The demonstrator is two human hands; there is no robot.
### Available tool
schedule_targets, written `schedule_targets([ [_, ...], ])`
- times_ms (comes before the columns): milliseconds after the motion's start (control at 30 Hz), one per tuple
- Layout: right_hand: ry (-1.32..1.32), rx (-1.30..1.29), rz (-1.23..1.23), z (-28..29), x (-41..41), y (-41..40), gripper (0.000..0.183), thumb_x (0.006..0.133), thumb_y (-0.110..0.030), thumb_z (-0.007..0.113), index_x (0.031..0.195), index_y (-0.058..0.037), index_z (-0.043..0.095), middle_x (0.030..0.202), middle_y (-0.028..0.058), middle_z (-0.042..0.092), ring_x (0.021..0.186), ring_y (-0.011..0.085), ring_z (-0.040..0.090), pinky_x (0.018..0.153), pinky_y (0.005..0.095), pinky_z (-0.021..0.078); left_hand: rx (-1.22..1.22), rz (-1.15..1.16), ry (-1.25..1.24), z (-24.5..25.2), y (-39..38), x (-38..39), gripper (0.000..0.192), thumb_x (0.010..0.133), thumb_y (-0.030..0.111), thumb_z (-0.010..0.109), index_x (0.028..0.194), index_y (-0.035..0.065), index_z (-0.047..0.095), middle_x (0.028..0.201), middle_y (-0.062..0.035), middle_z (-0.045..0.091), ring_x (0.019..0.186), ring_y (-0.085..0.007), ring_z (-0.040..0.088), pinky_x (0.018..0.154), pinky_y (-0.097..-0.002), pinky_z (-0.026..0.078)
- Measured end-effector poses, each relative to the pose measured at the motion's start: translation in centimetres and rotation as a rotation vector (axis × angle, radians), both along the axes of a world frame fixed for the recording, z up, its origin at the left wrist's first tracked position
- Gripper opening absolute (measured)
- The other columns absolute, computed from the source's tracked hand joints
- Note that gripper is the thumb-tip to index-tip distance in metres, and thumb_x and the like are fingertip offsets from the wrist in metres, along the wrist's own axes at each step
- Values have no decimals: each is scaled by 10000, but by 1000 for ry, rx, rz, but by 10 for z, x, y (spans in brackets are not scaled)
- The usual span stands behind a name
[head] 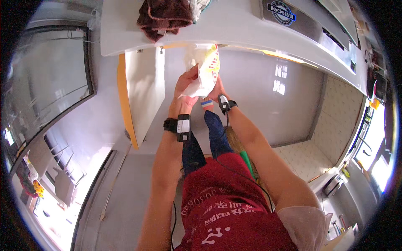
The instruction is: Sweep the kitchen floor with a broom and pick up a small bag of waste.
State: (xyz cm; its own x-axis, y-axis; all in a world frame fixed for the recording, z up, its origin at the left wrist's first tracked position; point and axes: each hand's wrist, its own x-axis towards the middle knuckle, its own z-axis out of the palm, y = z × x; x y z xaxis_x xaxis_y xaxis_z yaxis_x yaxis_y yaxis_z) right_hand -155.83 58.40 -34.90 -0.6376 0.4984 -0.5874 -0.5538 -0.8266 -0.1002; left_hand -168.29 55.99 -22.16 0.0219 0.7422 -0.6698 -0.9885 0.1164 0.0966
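Note:
A crumpled white plastic bag (204, 73) with yellow and red print is between my two hands, just below the front edge of a white countertop (232, 28). My left hand (186, 84) grips its left side, thumb laid over the plastic. On the opposite side my right hand (217, 90) holds it from behind and below, its fingers mostly hidden by the bag. What the bag contains cannot be seen. Each wrist wears a black strap with a small device. Left of the bag, a cabinet door (144, 94) with an orange edge stands ajar.
A dark brown cloth (166, 18) hangs over the counter's front edge. A gas stove (301, 18) sits at the upper right. Beside my legs is a straw broom (234, 139) with a green part. A glass-paned door (53, 81) is at the left, and a thin pole (114, 183) lies along the floor.

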Motion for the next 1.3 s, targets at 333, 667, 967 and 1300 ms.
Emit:
schedule_targets([
  [333,95,27,56,-11,0,28,452,937,-378,416,1272,-79,472,1232,110,558,1098,238,563,949,417,459,160,-22,74,-10,20,-4,357,907,181,521,1180,-49,530,1071,-166,638,927,-243,651,803,-348,550],
  [667,14,-37,205,11,47,-44,656,961,-544,260,1403,-63,317,1371,138,442,1204,249,480,1029,409,383,-189,-170,214,9,-86,20,373,880,132,543,1200,-56,505,1066,-153,635,912,-209,654,804,-323,544],
  [967,-319,339,441,68,145,-78,535,970,-421,406,1361,-57,387,1327,117,478,1202,242,469,1042,412,353,-61,-226,223,131,-100,41,291,908,145,541,1130,-42,547,985,-112,645,825,-177,642,722,-313,526],
  [1300,-568,355,20,232,348,-154,374,966,-271,467,1242,-20,485,1123,114,601,1059,210,582,932,345,462,42,-780,756,261,-87,93,246,886,151,588,1046,-35,598,907,-86,645,783,-188,629,686,-308,506],
])
